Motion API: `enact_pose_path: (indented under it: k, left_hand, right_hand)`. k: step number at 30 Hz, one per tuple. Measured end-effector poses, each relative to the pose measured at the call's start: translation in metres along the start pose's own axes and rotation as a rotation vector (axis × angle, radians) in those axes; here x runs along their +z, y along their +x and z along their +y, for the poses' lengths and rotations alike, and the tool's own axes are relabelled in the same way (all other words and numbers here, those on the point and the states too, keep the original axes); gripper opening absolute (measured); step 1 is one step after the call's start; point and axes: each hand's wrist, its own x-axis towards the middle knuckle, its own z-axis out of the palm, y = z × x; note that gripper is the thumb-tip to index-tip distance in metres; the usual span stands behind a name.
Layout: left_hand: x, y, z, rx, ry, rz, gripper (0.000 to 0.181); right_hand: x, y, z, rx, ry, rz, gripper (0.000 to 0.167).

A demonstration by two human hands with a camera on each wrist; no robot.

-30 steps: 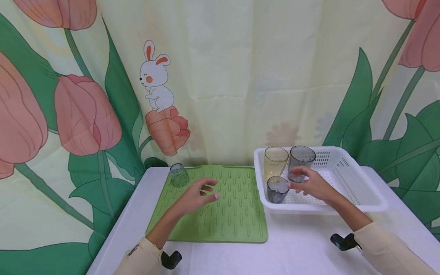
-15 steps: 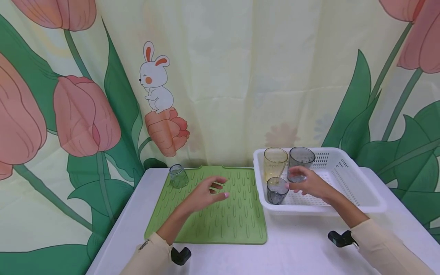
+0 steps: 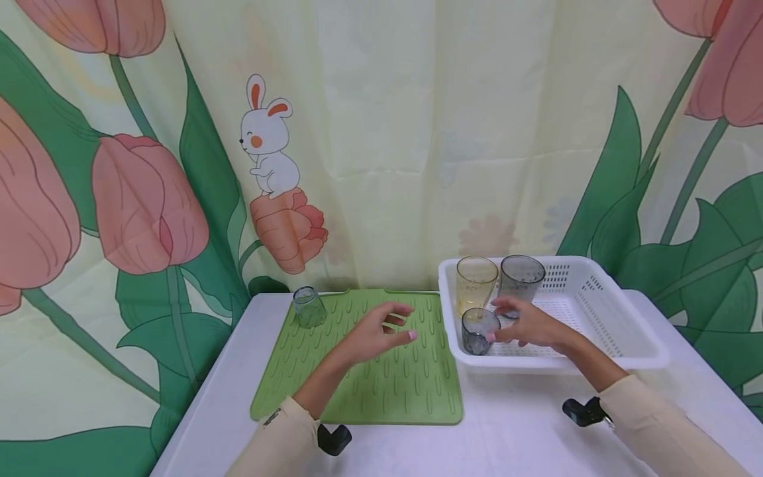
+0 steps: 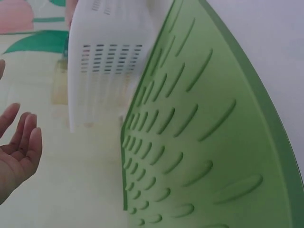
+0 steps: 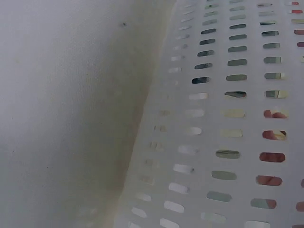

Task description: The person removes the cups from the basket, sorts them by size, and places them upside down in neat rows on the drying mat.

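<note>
My right hand (image 3: 527, 324) is over the left part of a white plastic basket (image 3: 596, 362), beside a small smoky-grey glass (image 3: 477, 339). Its thumb overlaps the glass's right side, while the index finger is spread above the rim; whether they touch it is unclear. A tall amber glass (image 3: 473, 281) and a tall grey glass (image 3: 520, 278) stand behind. My left hand (image 3: 372, 334), fingers loosely bent and holding nothing, hovers over a green ridged mat (image 3: 417, 397). A bluish glass (image 3: 309, 310) stands at the mat's back left corner.
A white-covered table (image 3: 507, 424) carries the mat and the basket side by side. Behind it hangs a curtain (image 3: 381, 146) printed with tulips and a rabbit. The basket's perforated wall (image 5: 228, 118) fills much of the right wrist view.
My left hand has drifted right across the mat toward the basket. The right hand has shifted slightly left, its thumb coming in front of the small grey glass. The glasses stay put.
</note>
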Motion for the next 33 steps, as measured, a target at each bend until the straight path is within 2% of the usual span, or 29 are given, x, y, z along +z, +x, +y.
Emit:
enact_pose_path:
  k: [6, 16, 33]
  left_hand:
    - [0.008, 0.006, 0.005, 0.005, -0.022, -0.004, 0.049]
    - [0.012, 0.012, 0.008, -0.003, -0.037, -0.022, 0.049]
    - [0.022, 0.019, 0.013, 0.008, -0.022, -0.044, 0.05]
  right_hand:
    - [0.005, 0.0, 0.001, 0.017, -0.025, -0.045, 0.091]
    - [0.008, 0.004, 0.003, -0.001, -0.053, -0.073, 0.09]
    - [0.009, 0.008, 0.003, -0.044, -0.072, -0.071, 0.085]
